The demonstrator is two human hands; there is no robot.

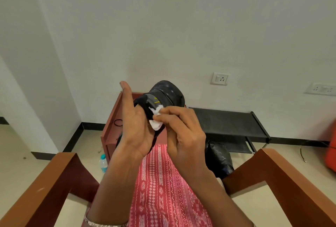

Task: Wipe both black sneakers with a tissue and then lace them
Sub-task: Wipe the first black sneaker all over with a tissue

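Observation:
I hold one black sneaker [167,92] up in front of me, its toe pointing away and a small yellow mark on its side. My left hand [134,128] holds it from the left, thumb straight up and fingers hidden behind the shoe. My right hand [181,132] pinches a crumpled white tissue [156,125] and presses it against the near side of the sneaker. A dark shape [118,138] beside my left wrist may be the second sneaker; it is mostly hidden. A black lace [118,123] lies on the reddish low table [109,127].
I sit in a chair with wooden armrests [54,181] on both sides and a red patterned cloth [160,190] over my lap. A water bottle [103,163] stands on the floor at left. A black bag [218,156] and a black rack [229,123] are at right.

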